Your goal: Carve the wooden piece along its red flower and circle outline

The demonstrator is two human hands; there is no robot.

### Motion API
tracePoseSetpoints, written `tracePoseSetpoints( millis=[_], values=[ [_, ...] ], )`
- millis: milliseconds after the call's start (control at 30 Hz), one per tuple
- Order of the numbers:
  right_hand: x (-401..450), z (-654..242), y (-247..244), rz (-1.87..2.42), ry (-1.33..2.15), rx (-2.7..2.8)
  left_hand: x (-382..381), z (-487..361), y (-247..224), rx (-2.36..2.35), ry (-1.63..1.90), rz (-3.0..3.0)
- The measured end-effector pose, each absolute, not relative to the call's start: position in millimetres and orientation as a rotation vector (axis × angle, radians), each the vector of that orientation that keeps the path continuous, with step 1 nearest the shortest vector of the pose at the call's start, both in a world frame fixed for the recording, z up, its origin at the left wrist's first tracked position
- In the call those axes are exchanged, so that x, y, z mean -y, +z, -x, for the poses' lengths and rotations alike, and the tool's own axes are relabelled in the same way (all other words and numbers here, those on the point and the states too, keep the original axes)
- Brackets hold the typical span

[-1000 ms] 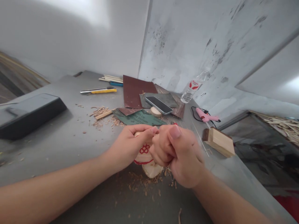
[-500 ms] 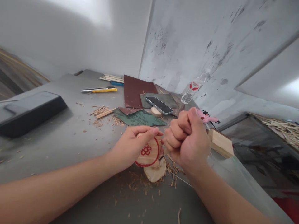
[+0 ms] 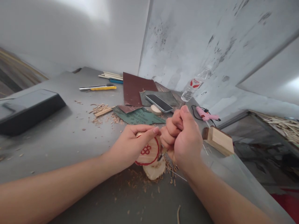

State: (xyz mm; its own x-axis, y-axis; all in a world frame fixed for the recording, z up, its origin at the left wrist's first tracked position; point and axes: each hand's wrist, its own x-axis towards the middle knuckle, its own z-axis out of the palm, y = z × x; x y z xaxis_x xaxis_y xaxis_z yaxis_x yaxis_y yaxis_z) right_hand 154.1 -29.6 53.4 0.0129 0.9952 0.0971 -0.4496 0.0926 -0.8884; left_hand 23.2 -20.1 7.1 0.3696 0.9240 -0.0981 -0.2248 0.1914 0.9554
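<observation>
My left hand is closed on a round wood slice, thumb on top. The slice bears a red painted ring and a red flower outline. My right hand is a fist around a wood-carving tool; only its short dark tip and a bit of pale shaft show below the fingers. The tip is at the slice's right edge; whether it touches cannot be made out. Under the held slice, a second pale wood slice lies on the table among brown shavings.
Beyond the hands lie green sandpaper, a dark red sheet, a phone and a yellow utility knife. To the right are a water bottle, a pink glue gun and a wooden block. A black case stands left.
My right hand has come left and slightly down, closer to the wood slice, and more of the tool's tip shows. My left hand holds the slice in nearly the same place.
</observation>
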Motion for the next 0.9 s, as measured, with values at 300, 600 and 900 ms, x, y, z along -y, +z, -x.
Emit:
tracePoseSetpoints(
  millis=[300,600,900],
  values=[
    [45,-150,56,0.709,1.399,1.043,14,-19,3,-0.763,0.926,-0.854],
    [44,-160,70,0.697,1.303,1.036,15,-19,1,-0.768,0.923,-0.940],
    [39,-157,64,0.702,1.296,0.998,16,-19,7,-0.871,0.956,-1.127]
  ],
)
